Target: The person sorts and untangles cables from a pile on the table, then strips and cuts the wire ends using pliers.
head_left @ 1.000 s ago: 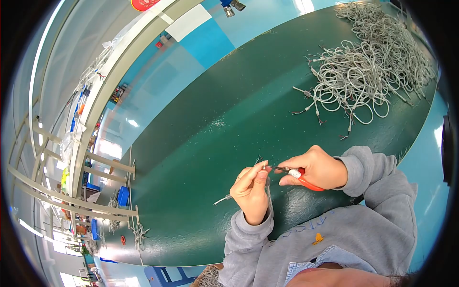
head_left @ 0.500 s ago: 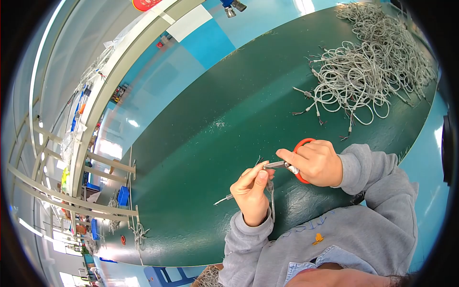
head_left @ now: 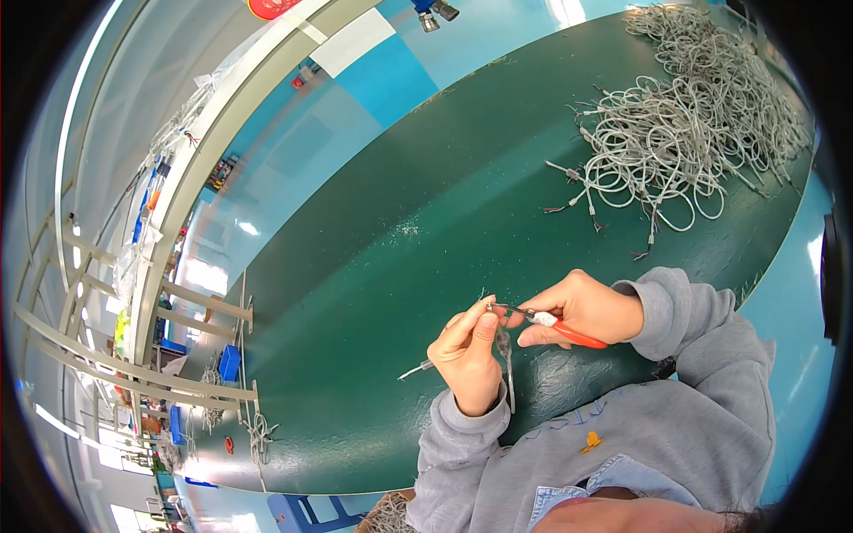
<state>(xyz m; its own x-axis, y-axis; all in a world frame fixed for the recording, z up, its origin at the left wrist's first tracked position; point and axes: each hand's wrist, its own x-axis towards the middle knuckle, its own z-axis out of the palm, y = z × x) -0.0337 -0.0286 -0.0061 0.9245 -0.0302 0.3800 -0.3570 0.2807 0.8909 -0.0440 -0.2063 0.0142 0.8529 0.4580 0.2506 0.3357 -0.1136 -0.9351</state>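
My left hand (head_left: pixel 469 360) pinches the end of a grey cable (head_left: pixel 509 369) between thumb and forefinger, above the green table. A thin cable end (head_left: pixel 415 369) sticks out on the left side of this hand. My right hand (head_left: pixel 586 311) is closed on red-handled scissors (head_left: pixel 577 335), which have white wrapping near the pivot. The scissors' tips point left and meet the cable end at my left fingertips. Fine wire detail there is too small to make out.
A large heap of grey cables (head_left: pixel 693 124) lies at the back right of the green table (head_left: pixel 355 293). White scraps (head_left: pixel 406 229) are scattered mid-table. Metal rails (head_left: pixel 169 382), blue bins (head_left: pixel 229 363) and a red ring-shaped item (head_left: pixel 228 445) are at the left.
The scissors in my right hand have turned, with their red handles now lower under the palm than half a second ago. My left hand has stayed nearly in place.
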